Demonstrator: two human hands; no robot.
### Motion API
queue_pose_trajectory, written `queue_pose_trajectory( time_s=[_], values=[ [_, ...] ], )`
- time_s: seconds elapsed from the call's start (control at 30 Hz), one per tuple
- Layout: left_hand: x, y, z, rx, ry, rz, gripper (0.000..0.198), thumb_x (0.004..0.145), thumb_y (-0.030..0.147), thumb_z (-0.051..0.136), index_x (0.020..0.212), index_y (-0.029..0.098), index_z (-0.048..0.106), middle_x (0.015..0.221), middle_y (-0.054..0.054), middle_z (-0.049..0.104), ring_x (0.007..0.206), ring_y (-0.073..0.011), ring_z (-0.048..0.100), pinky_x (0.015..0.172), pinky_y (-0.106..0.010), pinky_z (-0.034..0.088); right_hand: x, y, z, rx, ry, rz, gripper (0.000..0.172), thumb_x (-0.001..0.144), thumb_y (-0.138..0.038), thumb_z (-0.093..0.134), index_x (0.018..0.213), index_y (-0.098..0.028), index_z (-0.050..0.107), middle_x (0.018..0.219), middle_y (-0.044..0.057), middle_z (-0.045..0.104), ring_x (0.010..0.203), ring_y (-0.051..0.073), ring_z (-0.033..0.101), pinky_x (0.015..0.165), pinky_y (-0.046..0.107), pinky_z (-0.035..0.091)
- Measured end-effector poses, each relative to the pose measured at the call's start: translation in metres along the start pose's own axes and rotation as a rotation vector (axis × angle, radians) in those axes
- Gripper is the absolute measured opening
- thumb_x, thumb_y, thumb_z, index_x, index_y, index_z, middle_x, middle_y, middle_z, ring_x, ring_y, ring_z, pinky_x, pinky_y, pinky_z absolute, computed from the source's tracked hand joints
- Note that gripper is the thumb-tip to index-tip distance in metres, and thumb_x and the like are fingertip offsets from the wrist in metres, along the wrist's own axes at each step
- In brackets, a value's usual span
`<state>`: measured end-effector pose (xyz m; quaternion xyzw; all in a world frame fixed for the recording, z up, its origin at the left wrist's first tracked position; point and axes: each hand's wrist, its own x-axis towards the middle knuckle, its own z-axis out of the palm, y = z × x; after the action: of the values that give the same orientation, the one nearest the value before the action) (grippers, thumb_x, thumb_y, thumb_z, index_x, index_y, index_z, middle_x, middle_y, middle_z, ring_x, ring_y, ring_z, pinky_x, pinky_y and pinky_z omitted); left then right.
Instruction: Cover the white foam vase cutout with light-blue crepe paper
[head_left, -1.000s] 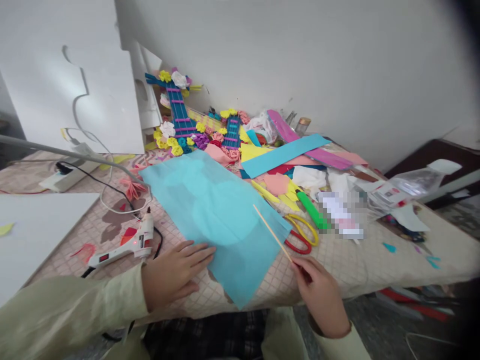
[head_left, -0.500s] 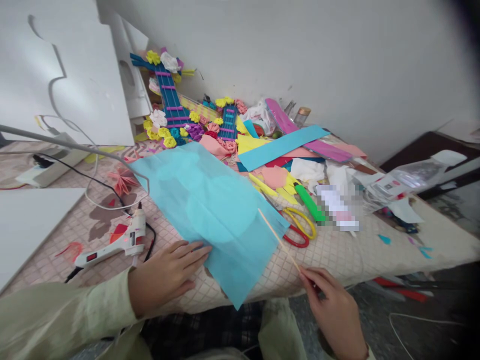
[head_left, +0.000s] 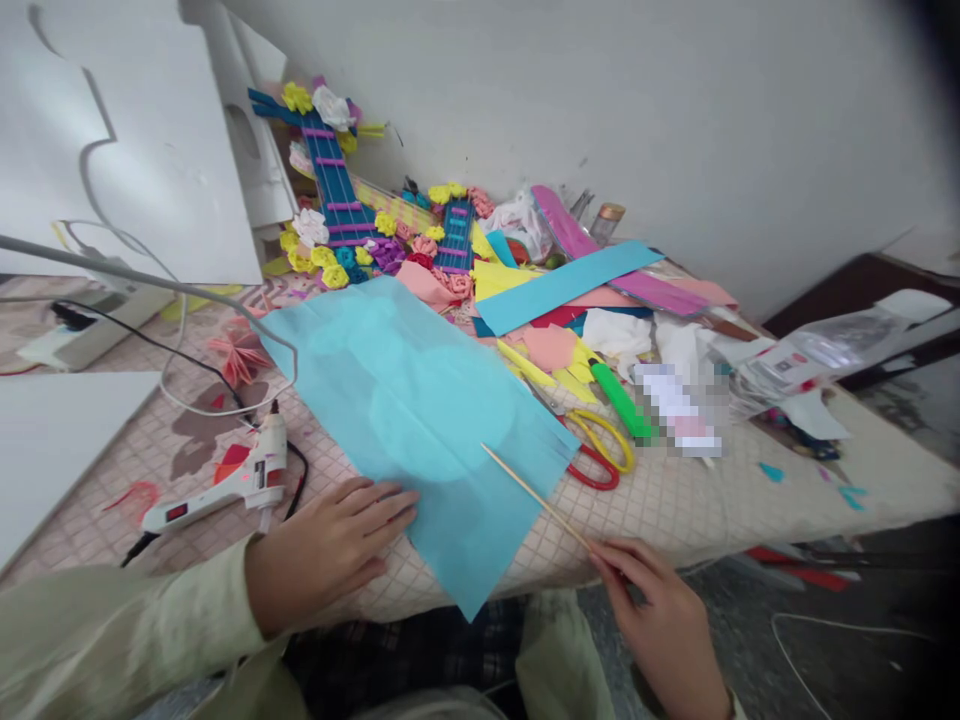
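Observation:
A light blue sheet of paper [head_left: 409, 400] lies slanted across the checked tablecloth [head_left: 675, 505]. My left hand [head_left: 330, 545] rests flat with fingers stretched out, its fingertips on the sheet's near left edge. My right hand [head_left: 664, 625] is at the table's front edge, fingers pinched on the near end of a thin wooden stick [head_left: 532, 495]. The stick slants up and to the left, and its far tip lies over the sheet's lower right part.
A white glue gun [head_left: 225, 487] with a black cord lies left of my left hand. Scissors with yellow and red handles [head_left: 604, 450] and a green-handled tool [head_left: 621, 400] lie right of the sheet. Coloured paper pieces and paper flowers [head_left: 390, 235] pile up behind. White boards [head_left: 127, 150] stand at left.
My right hand has drawn back toward the table's front edge, and the stick now lies lower and flatter, its tip further left over the sheet. My left hand stays put.

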<state>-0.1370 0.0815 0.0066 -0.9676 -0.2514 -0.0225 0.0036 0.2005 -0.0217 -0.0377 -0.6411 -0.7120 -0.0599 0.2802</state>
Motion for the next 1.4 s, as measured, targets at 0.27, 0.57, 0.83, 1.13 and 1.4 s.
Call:
queue_pose_trajectory(
  time_s=[0.27,0.57,0.83,1.13,1.4],
  values=[
    [-0.001,0.001,0.001,-0.004,0.011,0.004,0.038,0.087,0.039,0.040,0.122,0.025,0.046,0.128,0.003,0.048,0.111,-0.0161,0.045,0.096,-0.030,0.028,-0.001,-0.004,-0.001,0.065,0.005,-0.007,0.020,0.083,-0.025,0.047,0.082,-0.018,0.066,0.079,0.005,0.064,0.072,0.015,0.061,0.068,0.026,0.049],
    [0.001,0.002,-0.006,0.017,-0.068,0.015,0.037,0.089,0.031,0.036,0.123,0.022,0.045,0.129,0.001,0.047,0.112,-0.0195,0.045,0.094,-0.035,0.030,-0.005,-0.013,-0.001,0.098,-0.030,0.011,0.018,0.082,-0.023,0.048,0.083,-0.019,0.066,0.079,0.006,0.065,0.072,0.016,0.062,0.067,0.026,0.051],
    [0.001,0.002,-0.007,0.027,-0.066,0.042,0.038,0.087,0.030,0.039,0.124,0.020,0.044,0.130,-0.001,0.046,0.112,-0.0200,0.046,0.093,-0.035,0.033,-0.006,-0.015,-0.002,0.116,-0.035,-0.012,0.019,0.082,-0.023,0.048,0.082,-0.018,0.067,0.078,0.005,0.064,0.072,0.015,0.062,0.066,0.025,0.051],
    [0.000,0.001,-0.003,0.020,-0.042,0.055,0.038,0.088,0.031,0.039,0.123,0.018,0.045,0.129,-0.001,0.046,0.112,-0.0201,0.046,0.091,-0.034,0.034,-0.004,-0.023,0.000,0.105,-0.005,-0.026,0.020,0.083,-0.023,0.047,0.081,-0.019,0.067,0.078,0.005,0.065,0.071,0.014,0.062,0.065,0.025,0.051],
    [0.001,0.000,-0.003,0.023,-0.042,0.055,0.038,0.087,0.031,0.040,0.123,0.019,0.044,0.130,-0.001,0.046,0.113,-0.0200,0.045,0.092,-0.034,0.033,-0.009,-0.012,0.000,0.045,0.002,0.018,0.020,0.083,-0.025,0.049,0.083,-0.017,0.067,0.080,0.006,0.065,0.072,0.015,0.062,0.067,0.026,0.050]
  ],
)
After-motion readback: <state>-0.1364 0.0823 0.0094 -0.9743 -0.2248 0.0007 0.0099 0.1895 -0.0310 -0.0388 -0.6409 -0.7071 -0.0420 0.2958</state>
